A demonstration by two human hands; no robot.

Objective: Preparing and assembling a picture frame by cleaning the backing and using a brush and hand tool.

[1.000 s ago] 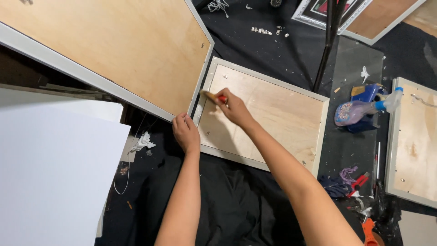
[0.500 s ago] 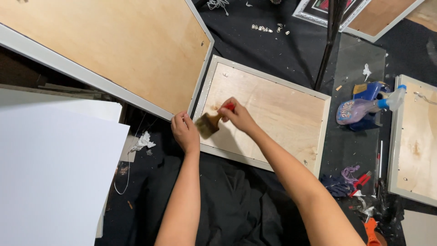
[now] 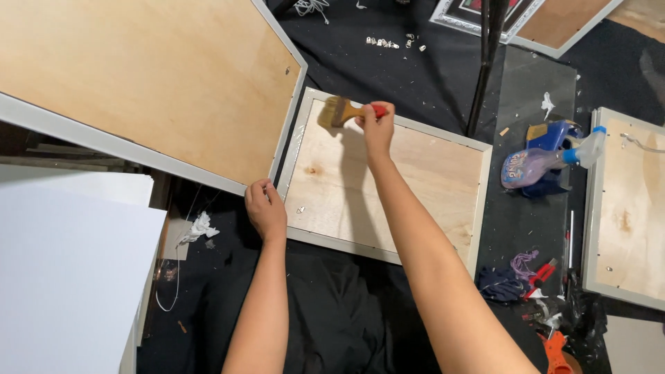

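Right hand (image 3: 376,125) closed around the red-handled, tan-bristled paintbrush (image 3: 344,111) at the far left corner of the grey-framed plywood panel (image 3: 388,183). Left hand (image 3: 265,208) curled, pressing the panel's near left edge. Right of the panel lies a purple spray bottle (image 3: 537,165) with a blue collar.

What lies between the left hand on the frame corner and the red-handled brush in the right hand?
Head view: only bare plywood backing of the grey-framed panel lies between left hand and brush; right hand grips the handle.

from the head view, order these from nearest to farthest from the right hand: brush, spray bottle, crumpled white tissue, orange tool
From the right hand:
1. brush, held in it, over the panel's top-left corner
2. spray bottle, to the right
3. crumpled white tissue, lower left
4. orange tool, bottom right
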